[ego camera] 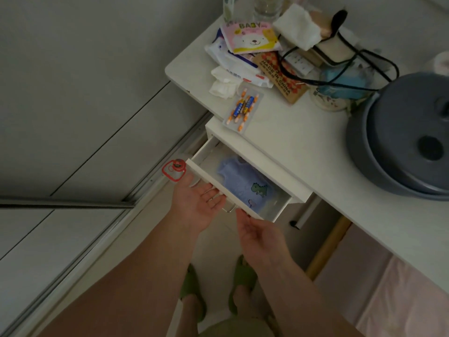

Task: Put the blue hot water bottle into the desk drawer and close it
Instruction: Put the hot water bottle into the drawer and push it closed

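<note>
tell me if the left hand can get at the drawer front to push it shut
Probably yes. The left hand is open, palm up, fingers already at the drawer front beside the metal handle. Nothing lies between them, and the blue hot water bottle lies inside, below the rim.

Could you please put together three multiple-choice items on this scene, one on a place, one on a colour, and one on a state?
1. Where is the blue hot water bottle?
A. on the desk top
B. inside the drawer
C. on the floor

2. What colour are the slippers?
A. green
B. red
C. white

3. What state is the drawer in?
A. fully shut
B. open
C. removed from the desk

Answers: 1 B, the bottle with its dinosaur print lies flat within the drawer walls. 2 A, both slippers on the floor are green. 3 B, it is pulled out, with the left hand and right hand at its front panel.
</note>
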